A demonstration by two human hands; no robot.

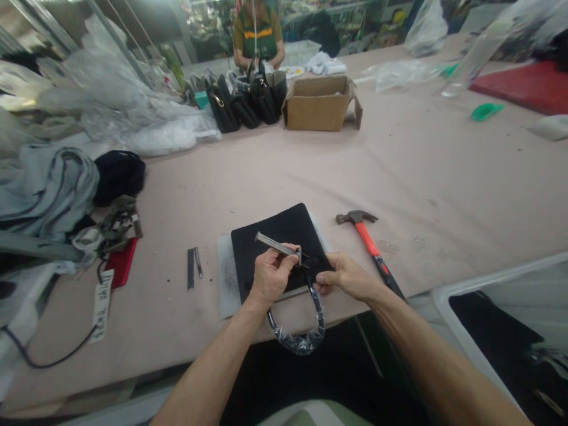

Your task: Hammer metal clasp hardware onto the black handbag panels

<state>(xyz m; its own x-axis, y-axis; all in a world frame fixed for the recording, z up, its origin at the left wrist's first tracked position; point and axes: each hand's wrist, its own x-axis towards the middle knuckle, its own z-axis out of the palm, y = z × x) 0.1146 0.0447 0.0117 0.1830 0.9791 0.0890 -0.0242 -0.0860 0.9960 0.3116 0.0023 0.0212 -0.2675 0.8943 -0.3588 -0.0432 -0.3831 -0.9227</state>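
Note:
A black panel (275, 228) lies on a pale grey slab (225, 278) near the table's front edge. Its handle (302, 343), wrapped in clear plastic, hangs over that edge in a loop. My left hand (273, 275) is closed around a metal tool (276, 244) with a bent end, held above the panel. My right hand (344, 275) pinches the panel's right edge between thumb and fingers, beside the handle's base. To the right lies a claw hammer (366, 239) with a red and black grip, its head pointing away. Two narrow dark tools (190, 269) lie left of the slab.
Black handbags (244, 103) and an open cardboard box (317, 106) stand at the back, with a person (257, 35) behind them. Plastic wrapping and cloth (57, 183) crowd the left. A red phone-like object (123, 263) lies there. A white-rimmed bin (437, 296) is at the lower right.

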